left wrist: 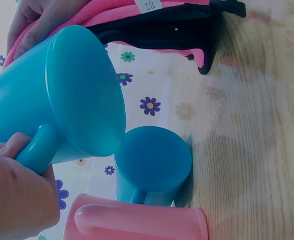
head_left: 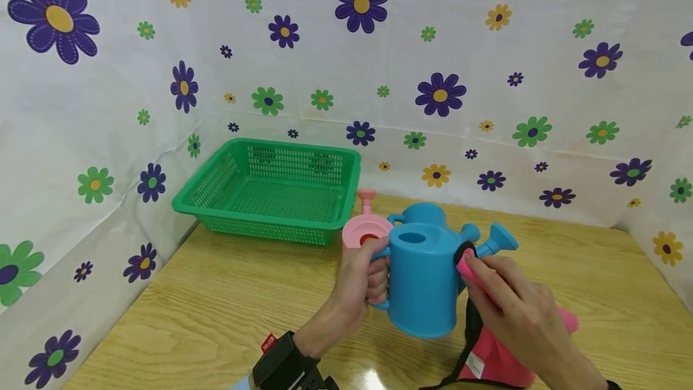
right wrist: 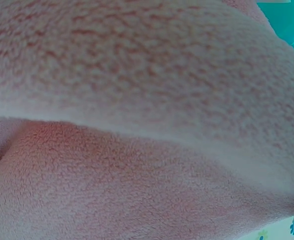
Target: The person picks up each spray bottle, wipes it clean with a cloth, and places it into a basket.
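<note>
A blue watering can (head_left: 424, 281) is held up over the table, my left hand (head_left: 354, 281) gripping its handle with curled fingers. From the left wrist view, the can's round base tilts toward the camera. My right hand (head_left: 522, 297) pinches a pink fleecy cloth (head_left: 500, 357) with black edging against the can's side, close to the spout (head_left: 498, 239). The rest of the cloth hangs down toward the table, a white label on it. In the right wrist view the fleece (right wrist: 147, 175) fills nearly everything, hiding most of the hand.
Behind the held can stands a second blue watering can (head_left: 425, 214), also seen in the left wrist view (left wrist: 154, 160). Beside it is a pink watering can (head_left: 357, 225). A green perforated basket (head_left: 265, 230) sits at the back left, before a flower-printed sheet (head_left: 325, 59).
</note>
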Demonstrator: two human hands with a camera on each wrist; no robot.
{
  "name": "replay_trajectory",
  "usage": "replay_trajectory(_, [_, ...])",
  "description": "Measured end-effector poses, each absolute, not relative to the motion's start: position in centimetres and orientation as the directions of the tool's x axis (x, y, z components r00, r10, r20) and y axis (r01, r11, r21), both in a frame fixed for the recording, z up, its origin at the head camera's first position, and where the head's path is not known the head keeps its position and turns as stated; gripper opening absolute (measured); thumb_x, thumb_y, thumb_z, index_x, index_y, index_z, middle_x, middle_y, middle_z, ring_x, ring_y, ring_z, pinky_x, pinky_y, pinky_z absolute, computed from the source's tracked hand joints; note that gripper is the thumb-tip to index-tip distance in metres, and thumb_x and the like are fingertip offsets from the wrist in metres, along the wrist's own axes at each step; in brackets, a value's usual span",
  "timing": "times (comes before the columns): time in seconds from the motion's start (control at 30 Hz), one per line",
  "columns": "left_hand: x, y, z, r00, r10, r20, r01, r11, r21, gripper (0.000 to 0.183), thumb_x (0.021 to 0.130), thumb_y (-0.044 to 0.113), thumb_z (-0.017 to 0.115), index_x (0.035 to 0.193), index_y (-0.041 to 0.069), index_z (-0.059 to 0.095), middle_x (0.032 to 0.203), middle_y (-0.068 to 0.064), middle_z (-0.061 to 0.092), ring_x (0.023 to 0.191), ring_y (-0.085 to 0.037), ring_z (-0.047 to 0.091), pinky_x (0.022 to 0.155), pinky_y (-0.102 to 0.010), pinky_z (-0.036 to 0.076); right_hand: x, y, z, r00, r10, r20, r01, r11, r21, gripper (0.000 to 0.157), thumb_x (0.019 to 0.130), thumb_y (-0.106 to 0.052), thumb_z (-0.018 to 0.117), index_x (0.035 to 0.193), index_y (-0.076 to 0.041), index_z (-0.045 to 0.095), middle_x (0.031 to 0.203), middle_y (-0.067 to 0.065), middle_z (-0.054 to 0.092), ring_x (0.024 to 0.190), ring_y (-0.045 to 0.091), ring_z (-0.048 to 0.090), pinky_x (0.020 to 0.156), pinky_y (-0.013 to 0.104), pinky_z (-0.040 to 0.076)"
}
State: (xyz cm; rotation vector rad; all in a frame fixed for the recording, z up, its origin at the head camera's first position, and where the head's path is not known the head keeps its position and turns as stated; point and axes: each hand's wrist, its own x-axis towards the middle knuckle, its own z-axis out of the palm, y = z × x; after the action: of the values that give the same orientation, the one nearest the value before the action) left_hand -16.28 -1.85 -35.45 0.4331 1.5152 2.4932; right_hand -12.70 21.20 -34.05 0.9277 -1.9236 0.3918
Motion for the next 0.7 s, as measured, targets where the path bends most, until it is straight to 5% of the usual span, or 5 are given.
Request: replay_trajectory(0.7, [-16.06,-2.32,-35.51,-0.943,0.322,0.078,-0.100,-0.500,0.860,0.054,0.099,0.029,0.047,0.049,0.018,0.027,0.040,0.009,0.024,0.031,-0.006,0.022,0.034,-0.020,0.020,-12.69,21.10,-34.55,-0.319,-0.462,0.828,-0.757,0.649,0.071,0.056,0.104,-0.040,0.039,0.103,0.006,0.072,0.084,0.013,0.065,0.058,0.015,0.063,0.043,0.036,0.057])
